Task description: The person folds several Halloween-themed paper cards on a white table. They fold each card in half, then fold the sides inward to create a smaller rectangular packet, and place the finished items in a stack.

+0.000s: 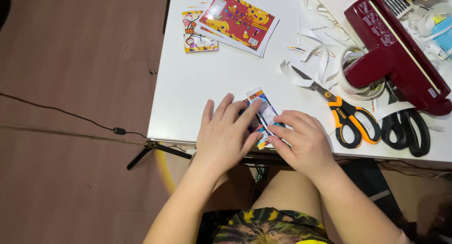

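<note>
A small colourful printed paper piece point(262, 107) lies near the front edge of the white table point(197, 79). My left hand point(226, 133) rests flat on its left side, fingers spread and pressing down. My right hand point(301, 140) presses on its right side, fingertips pinching along a fold or edge of the paper. Most of the paper is hidden under both hands.
Orange-handled scissors point(346, 119) and black-handled scissors point(407, 128) lie to the right. A dark red sealing device point(393, 48) sits over a tape roll point(360, 81) and white paper strips point(313, 51). A stack of printed sheets point(238, 20) lies at the back. A tripod leg point(150, 150) stands on the floor at left.
</note>
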